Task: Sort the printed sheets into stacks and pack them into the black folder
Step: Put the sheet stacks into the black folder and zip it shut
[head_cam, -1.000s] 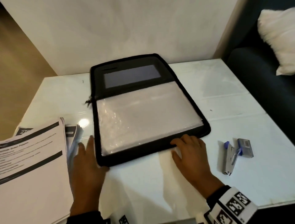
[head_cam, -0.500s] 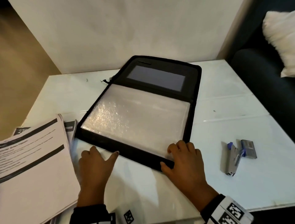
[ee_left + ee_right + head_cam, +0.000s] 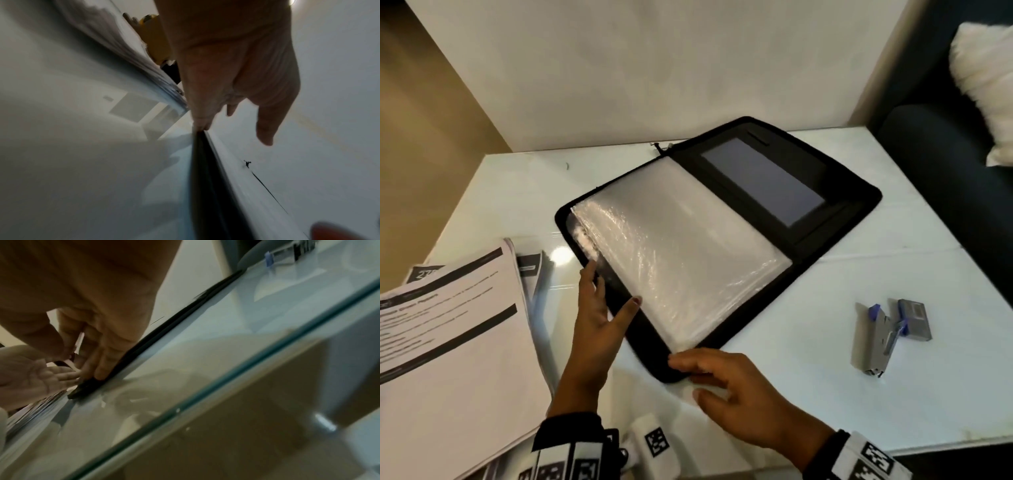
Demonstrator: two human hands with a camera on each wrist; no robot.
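Note:
The black folder lies open and slantwise on the white table. Clear plastic sleeves cover its near-left half, and a dark pocket is on the far-right half. My left hand lies against the folder's left edge with fingers straight and the thumb resting on the black rim. My right hand touches the folder's near corner with straight fingers. The printed sheets are piled at the left, beside my left forearm.
A grey and blue stapler and a small staple box lie on the table to the right. A dark sofa with a white cushion stands past the right edge. A wall runs behind the table.
The folder has turned clockwise, so its pocket half now points far right. My left hand has slid up its left edge, and my right hand has come to the near corner.

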